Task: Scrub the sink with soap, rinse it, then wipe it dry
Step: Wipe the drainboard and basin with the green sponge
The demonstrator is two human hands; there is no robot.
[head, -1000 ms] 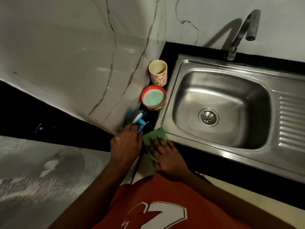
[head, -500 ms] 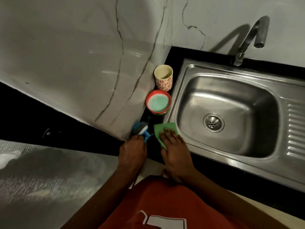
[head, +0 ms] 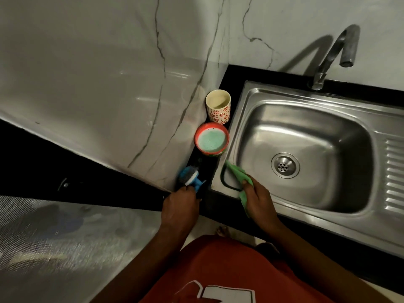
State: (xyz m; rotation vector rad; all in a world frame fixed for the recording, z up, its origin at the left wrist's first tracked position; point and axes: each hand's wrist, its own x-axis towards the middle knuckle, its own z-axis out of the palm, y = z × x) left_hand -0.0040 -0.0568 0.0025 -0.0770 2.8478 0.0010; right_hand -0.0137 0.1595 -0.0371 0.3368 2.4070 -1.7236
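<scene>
The stainless steel sink fills the right half of the view, with a round drain in its basin. My right hand grips a green cloth, lifted off the sink's near left corner. My left hand holds a blue scrub brush on the black counter strip left of the sink. A red bowl of pale green soapy liquid stands just beyond the brush.
A cream cup with red flowers stands behind the bowl against the marble wall. The curved tap rises at the sink's back edge. A ribbed drainboard lies at the right. My red shirt fills the bottom.
My right hand has picked the green cloth up from lying flat on the sink's corner and shifted right. The left hand still holds the brush in the same spot.
</scene>
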